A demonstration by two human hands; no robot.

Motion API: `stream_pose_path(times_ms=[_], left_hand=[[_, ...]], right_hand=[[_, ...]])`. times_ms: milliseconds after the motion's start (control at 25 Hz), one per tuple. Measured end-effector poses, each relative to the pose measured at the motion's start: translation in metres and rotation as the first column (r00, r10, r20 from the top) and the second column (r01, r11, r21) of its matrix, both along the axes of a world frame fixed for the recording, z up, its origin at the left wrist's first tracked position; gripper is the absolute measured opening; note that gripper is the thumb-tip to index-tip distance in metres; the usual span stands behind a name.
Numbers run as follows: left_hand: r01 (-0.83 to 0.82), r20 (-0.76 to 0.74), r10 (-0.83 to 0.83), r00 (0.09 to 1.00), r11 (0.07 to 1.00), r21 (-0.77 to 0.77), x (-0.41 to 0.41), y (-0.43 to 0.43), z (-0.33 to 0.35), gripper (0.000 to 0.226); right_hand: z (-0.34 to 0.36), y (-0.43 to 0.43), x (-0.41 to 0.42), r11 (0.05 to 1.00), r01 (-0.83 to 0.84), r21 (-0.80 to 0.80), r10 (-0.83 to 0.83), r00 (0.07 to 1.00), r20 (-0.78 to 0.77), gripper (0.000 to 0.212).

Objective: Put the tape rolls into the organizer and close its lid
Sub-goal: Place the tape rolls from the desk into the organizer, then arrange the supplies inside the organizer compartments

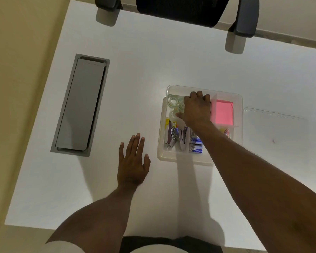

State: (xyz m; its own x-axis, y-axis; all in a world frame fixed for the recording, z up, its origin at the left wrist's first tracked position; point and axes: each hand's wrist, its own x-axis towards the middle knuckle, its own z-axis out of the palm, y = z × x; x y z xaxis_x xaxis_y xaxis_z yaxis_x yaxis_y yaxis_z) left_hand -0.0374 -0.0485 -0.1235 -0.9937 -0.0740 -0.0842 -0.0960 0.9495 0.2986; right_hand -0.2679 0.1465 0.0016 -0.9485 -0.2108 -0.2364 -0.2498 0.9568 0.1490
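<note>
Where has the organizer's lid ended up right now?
In the head view, the clear lid lies flat on the white table, just right of the organizer, beside its pink sticky notes compartment.

The clear plastic organizer (239, 114) sits open on the white counter (144, 70), divided into compartments. Clear tape rolls (173, 102) lie flat in its far-left compartment, one with its round core showing, another nearer one partly hidden. The transparent lid (274, 128) lies flat on the counter just beside the organizer's right edge, off the box.
</note>
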Motion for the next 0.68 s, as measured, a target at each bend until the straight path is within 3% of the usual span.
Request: stream_pose_path(times_ms=[120, 400, 680], left_hand=[[-0.002, 0.004, 0.002, 1.000, 1.000, 0.005, 0.000, 0.001, 0.000, 0.067], [0.000, 0.013, 0.000, 1.000, 1.000, 0.003, -0.003, -0.003, 0.002, 0.068], [-0.013, 0.031, 0.011, 0.999, 0.999, 0.035, 0.007, -0.004, 0.008, 0.067]], right_hand=[[0.001, 0.000, 0.000, 1.000, -0.008, -0.014, 0.008, 1.000, -0.013, 0.056], [0.006, 0.005, 0.021, 0.988, 0.002, -0.157, -0.022, 0.992, -0.127, 0.021], [0.007, 0.033, 0.078, 0.974, -0.006, -0.228, -0.033, 0.985, -0.171, 0.016]])
